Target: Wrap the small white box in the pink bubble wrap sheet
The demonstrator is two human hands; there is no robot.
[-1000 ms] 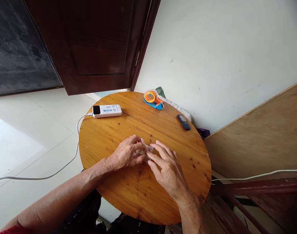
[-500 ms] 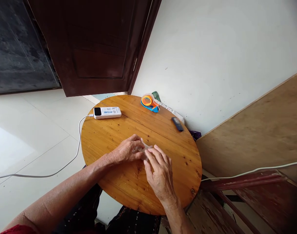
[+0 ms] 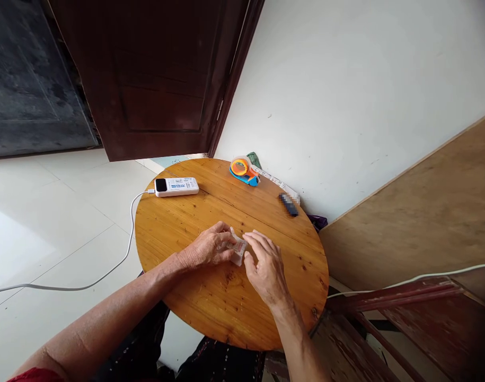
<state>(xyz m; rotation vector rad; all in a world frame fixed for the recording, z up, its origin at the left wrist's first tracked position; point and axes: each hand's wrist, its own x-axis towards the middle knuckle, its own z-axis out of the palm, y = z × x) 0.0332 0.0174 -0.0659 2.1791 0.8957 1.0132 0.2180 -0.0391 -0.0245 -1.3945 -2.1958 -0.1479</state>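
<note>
A small whitish, see-through plastic packet (image 3: 238,248) with red print lies on the round wooden table, partly hidden under my fingers. My left hand (image 3: 213,245) grips its left side, fingers bent over it and thumb at the near edge. Just right of the packet hovers my right hand (image 3: 265,265), thumb and fingers apart, with nothing in it. Its fingertips are close to the packet's right edge.
On the round table (image 3: 210,207) stand a white power bank (image 3: 177,187) with a plugged-in white cable (image 3: 130,239), an orange and blue tape dispenser (image 3: 244,171) and a blurred dark object (image 3: 288,204). A white wall (image 3: 345,106) borders the far right side.
My right hand has moved off the packet to the right, so its red print now shows. My left hand stays on the packet. The view has shifted slightly.
</note>
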